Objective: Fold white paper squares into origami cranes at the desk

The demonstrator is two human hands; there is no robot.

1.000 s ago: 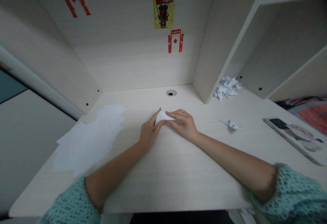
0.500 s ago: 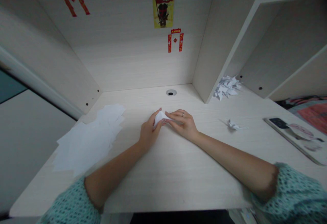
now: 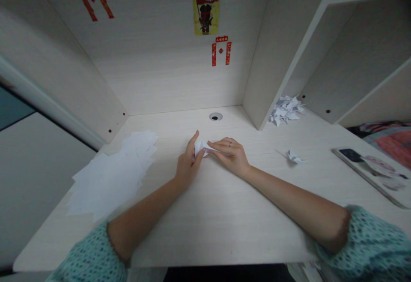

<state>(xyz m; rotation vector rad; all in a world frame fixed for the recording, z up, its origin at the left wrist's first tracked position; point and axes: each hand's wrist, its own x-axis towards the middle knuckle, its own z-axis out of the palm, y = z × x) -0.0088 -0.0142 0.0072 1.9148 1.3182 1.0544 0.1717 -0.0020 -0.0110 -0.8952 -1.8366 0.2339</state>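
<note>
A small folded piece of white paper point(image 3: 199, 145) is held between both hands over the middle of the desk. My left hand point(image 3: 187, 165) grips its left side, the thumb on the near face and the index finger raised behind it. My right hand point(image 3: 231, 154), with a ring on one finger, pinches the paper's right end between thumb and fingertips. Fingers partly hide the folds. To the right of my right hand a folded paper crane point(image 3: 293, 157) rests on the desk.
Loose white paper sheets point(image 3: 112, 175) lie spread at the left. A heap of folded white paper pieces point(image 3: 285, 109) sits behind the upright divider point(image 3: 272, 50). A phone point(image 3: 372, 175) lies at the right. A cable hole point(image 3: 215, 116) is near the back wall.
My left index finger has lifted away from the paper. The paper's shape between my hands has shifted slightly, while my right hand has stayed almost still.
</note>
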